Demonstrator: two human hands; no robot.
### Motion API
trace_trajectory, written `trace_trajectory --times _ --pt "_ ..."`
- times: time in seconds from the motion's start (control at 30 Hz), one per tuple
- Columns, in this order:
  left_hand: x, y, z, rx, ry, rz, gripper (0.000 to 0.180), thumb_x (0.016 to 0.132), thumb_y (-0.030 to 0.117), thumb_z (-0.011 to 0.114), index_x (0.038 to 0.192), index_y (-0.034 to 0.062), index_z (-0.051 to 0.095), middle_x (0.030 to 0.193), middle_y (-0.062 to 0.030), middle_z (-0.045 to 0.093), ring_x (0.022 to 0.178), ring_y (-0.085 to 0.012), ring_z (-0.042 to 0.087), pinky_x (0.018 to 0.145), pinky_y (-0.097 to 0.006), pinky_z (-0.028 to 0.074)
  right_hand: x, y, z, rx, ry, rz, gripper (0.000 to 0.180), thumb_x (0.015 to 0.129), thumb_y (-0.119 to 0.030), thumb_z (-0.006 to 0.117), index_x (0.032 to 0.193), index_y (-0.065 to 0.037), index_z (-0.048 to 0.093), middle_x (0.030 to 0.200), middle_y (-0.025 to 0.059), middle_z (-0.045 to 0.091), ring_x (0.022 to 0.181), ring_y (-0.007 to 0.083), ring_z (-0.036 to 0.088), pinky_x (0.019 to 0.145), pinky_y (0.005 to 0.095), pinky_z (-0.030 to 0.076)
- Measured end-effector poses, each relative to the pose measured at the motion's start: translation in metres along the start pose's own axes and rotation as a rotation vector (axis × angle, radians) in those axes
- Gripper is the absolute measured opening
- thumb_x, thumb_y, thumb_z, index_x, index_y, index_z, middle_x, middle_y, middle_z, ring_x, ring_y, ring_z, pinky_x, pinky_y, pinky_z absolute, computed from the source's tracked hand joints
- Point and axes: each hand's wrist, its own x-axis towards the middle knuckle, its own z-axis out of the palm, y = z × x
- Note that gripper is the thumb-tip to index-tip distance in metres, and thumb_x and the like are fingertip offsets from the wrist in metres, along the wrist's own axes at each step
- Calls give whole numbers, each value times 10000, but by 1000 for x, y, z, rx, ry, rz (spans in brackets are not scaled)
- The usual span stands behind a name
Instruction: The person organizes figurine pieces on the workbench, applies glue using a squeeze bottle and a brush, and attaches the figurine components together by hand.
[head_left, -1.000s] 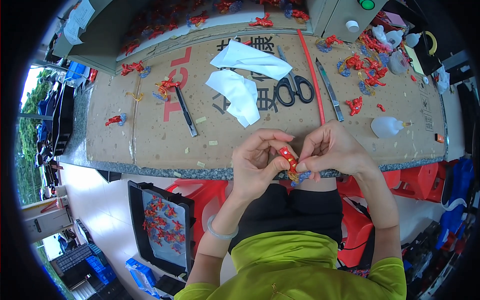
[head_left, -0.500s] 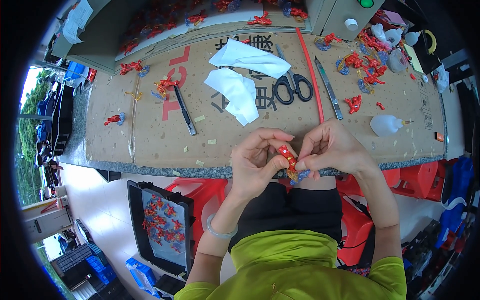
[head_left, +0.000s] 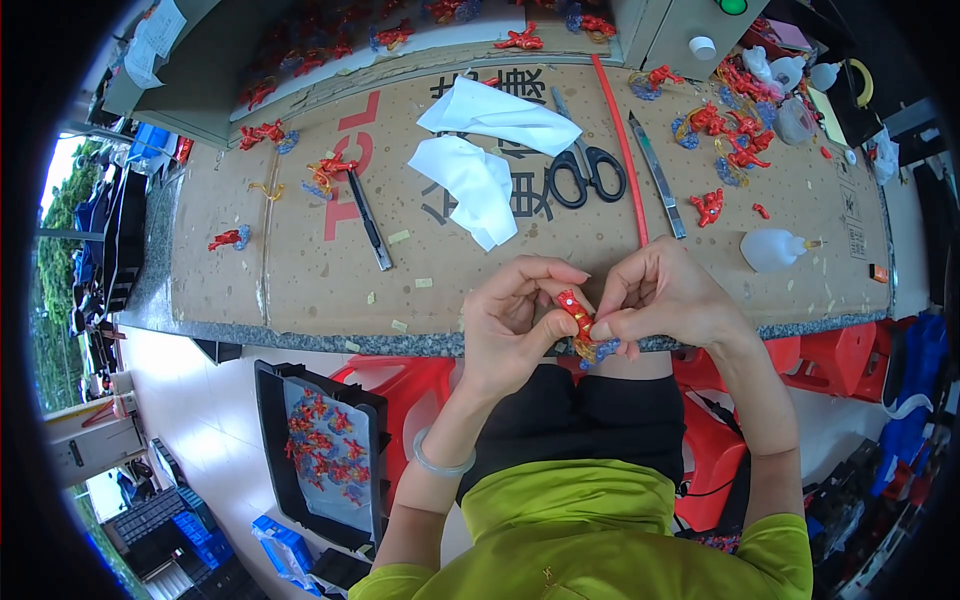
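Note:
Between my two hands, over the near edge of the table, is a small red toy figure [head_left: 575, 309] with gold bands and a translucent blue and orange base. My left hand [head_left: 515, 320] has its thumb and fingers closed round the figure's upper side. The fingertips of my right hand [head_left: 665, 300] pinch together at the figure's lower side, and they partly hide it. Beyond the hands lie black-handled scissors [head_left: 567, 187], white tissues [head_left: 480, 185] and a red strip [head_left: 622, 140]. A metal blade tool [head_left: 655, 175] rests right of the strip.
A slim black cutter [head_left: 369, 222] touches another figure [head_left: 330, 172] on the left. More red figures [head_left: 735, 130] cluster at the right, near a white squeeze bottle [head_left: 772, 251]. Below the table on the left, a black crate [head_left: 283, 470] holds many figures. Red stools [head_left: 400, 385] stand under the table.

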Motion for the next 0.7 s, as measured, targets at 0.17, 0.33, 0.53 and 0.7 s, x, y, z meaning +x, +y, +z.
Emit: trace_trajectory --times 0.17,0.33,0.53,0.7 --pt "-1 1 -1 6 3 2 352 767 41 707 1065 -60 551 839 -69 625 772 -99 578 711 -218 416 1 1 1 11 -3 -7 66 693 43 678 734 70 633 633 103 627 510 119 605 465 207 482" --pt "-1 1 0 -13 11 0 351 764 49 712 1059 -63 557 848 -69 621 780 -102 581 712 -221 426 1 -1 1 -9 0 -3 65 693 42 678 733 69 635 631 102 627 506 118 605 464 206 482" --pt "0 0 0 -5 12 15 343 757 41 715 1049 -64 568 879 -75 614 788 -102 580 716 -223 426 1 -1 0 -21 -1 -1 62 693 43 677 730 70 636 625 100 626 506 118 606 464 204 481" --pt "-1 0 -1 11 14 3 334 750 23 714 1041 -64 574 885 -73 607 786 -99 573 715 -221 419 1 1 1 -8 0 -1 59 692 48 674 731 71 636 626 101 626 504 118 604 464 205 480"
